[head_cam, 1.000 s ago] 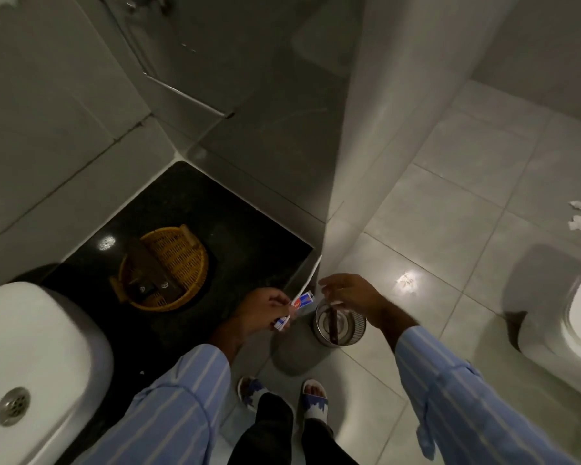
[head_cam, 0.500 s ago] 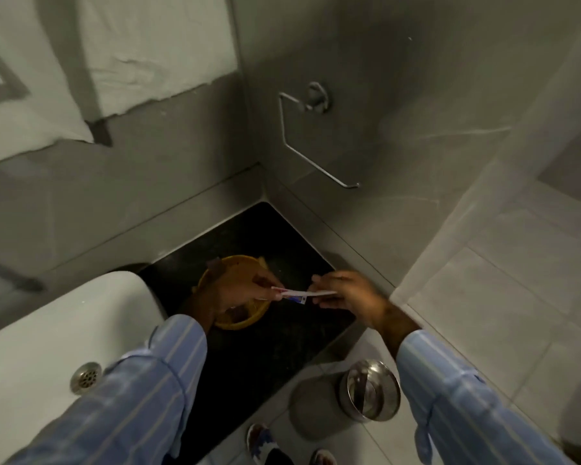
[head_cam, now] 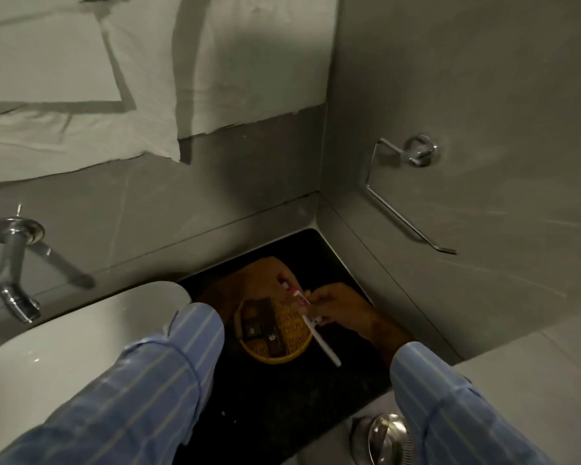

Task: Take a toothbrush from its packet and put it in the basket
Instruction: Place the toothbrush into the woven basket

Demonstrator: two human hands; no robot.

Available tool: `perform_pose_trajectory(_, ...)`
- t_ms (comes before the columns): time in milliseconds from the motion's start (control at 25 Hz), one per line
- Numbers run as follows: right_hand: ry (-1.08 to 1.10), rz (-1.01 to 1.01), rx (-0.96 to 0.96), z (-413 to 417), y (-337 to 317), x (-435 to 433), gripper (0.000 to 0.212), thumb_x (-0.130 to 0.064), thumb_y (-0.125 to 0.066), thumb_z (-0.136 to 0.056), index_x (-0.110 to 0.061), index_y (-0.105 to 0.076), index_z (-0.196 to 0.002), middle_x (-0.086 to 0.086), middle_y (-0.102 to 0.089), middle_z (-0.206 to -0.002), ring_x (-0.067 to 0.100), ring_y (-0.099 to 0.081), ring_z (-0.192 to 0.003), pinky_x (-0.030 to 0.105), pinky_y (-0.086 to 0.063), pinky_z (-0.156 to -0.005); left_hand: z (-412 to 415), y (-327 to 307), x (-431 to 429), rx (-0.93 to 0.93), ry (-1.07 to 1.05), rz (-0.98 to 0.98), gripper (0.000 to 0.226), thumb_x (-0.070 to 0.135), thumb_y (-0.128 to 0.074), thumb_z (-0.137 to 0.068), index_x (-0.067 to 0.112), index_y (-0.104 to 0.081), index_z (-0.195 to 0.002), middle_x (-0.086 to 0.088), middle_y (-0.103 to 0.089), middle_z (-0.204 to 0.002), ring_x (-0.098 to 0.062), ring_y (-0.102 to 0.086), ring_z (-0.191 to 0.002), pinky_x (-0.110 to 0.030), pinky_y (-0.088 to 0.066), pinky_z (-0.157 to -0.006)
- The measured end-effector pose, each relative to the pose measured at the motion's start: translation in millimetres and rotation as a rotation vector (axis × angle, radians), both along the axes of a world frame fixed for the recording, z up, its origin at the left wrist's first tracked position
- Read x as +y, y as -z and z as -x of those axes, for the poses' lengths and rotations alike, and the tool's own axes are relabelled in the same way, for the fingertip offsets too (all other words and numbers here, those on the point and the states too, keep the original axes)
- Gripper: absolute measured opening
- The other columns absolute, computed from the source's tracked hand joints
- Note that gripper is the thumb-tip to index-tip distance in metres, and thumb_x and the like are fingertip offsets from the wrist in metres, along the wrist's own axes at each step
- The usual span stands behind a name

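Note:
A round wicker basket (head_cam: 289, 350) sits on the black counter (head_cam: 282, 414) with dark sachets (head_cam: 262, 327) inside. Above its far rim my left hand (head_cam: 252, 283) pinches the far end of a white, red and blue toothbrush packet (head_cam: 297, 297). My right hand (head_cam: 339, 307) grips the near end of the packet where the white toothbrush (head_cam: 324, 345) handle sticks out. The handle slants down over the basket's right rim towards me. The brush head is hidden inside the packet and behind fingers.
A white basin (head_cam: 64, 357) lies left of the counter, with a chrome wall tap (head_cam: 12, 273) above it. A chrome holder (head_cam: 413, 189) hangs on the right wall. A steel bin lid (head_cam: 388, 437) shows at the bottom right. Grey walls close the corner behind the basket.
Both hands carried the packet from above the bin to over the basket. The packet turned from level to slanting, and the white handle now sticks out of its near end.

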State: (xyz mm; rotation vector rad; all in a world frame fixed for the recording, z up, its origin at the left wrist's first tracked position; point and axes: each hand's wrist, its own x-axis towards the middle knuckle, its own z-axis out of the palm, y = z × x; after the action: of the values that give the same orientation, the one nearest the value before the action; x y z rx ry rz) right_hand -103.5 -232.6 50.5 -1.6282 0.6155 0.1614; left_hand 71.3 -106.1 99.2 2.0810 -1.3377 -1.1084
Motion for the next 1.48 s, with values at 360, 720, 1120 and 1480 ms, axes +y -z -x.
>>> perform_pose_trajectory(360,0.327,0.044,0.116,-50,53,-8,0.022,-0.018,-0.088,-0.069,-0.009,-0.080,-0.087,0.014,-0.078,-0.086,0.024,-0.074,-0.076,0.040,-0.062,-0.077,-77,67,-10,0.058,-0.219,0.021,0.038,0.019,-0.090,-0.066,0.014,-0.070,-0.097,-0.001,-0.080,-0.089,-0.003,-0.075,-0.078,-0.011,-0.055,-0.064)
perform_pose_trajectory(720,0.168,0.371,0.503,-120,107,-14,0.018,-0.017,-0.071,-0.088,-0.004,-0.074,-0.100,0.012,-0.074,-0.099,0.021,-0.073,-0.089,0.036,-0.061,-0.083,-106,126,-55,-0.014,-0.092,-0.134,0.035,0.006,-0.087,-0.069,0.005,-0.071,-0.101,-0.012,-0.075,-0.106,-0.025,-0.071,-0.100,-0.032,-0.055,-0.086)
perform_pose_trajectory(1120,0.007,0.566,0.735,-155,124,2,0.050,-0.016,-0.088,-0.068,-0.007,-0.065,-0.111,0.012,-0.068,-0.113,0.027,-0.068,-0.105,0.035,-0.057,-0.087,-104,139,-70,-0.209,0.090,-0.296,0.036,0.018,-0.070,-0.091,0.004,-0.068,-0.124,-0.012,-0.062,-0.136,-0.028,-0.059,-0.123,-0.035,-0.046,-0.106)
perform_pose_trajectory(1480,0.110,0.547,0.732,-158,129,7,0.026,-0.017,-0.074,-0.084,-0.008,-0.066,-0.107,0.011,-0.068,-0.103,0.022,-0.068,-0.090,0.032,-0.059,-0.081,-102,148,-79,-0.289,0.191,-0.419,0.035,0.018,-0.063,-0.096,0.004,-0.066,-0.127,-0.014,-0.062,-0.136,-0.030,-0.059,-0.123,-0.033,-0.045,-0.104)
